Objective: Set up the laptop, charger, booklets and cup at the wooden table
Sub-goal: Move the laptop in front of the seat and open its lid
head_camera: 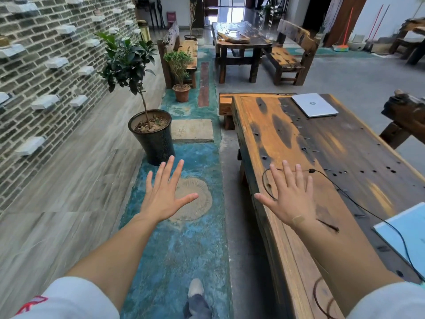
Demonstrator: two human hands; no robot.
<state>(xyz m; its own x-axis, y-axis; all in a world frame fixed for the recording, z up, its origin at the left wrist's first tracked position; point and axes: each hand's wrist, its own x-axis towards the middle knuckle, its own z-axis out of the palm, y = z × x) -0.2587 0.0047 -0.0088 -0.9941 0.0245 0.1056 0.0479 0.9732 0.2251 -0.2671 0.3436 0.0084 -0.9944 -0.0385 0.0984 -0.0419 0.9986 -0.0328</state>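
Note:
A closed silver laptop (314, 107) lies flat at the far end of the long wooden table (287, 139). A thin black charger cable (358, 204) runs across the tabletop from near my right hand to the near right edge. A light blue booklet (404, 236) lies at the table's near right, cut off by the frame. My left hand (164, 194) hovers open over the blue floor, left of the table. My right hand (289, 196) is spread open above the table's near left part, over the cable's loop. No cup is in view.
A large black potted plant (151, 134) stands on the floor left of the table, with a smaller potted plant (181, 88) behind it. A brick wall runs along the left. Another dark table with benches (241, 40) stands farther back. A wooden bench end (404, 113) is at the right.

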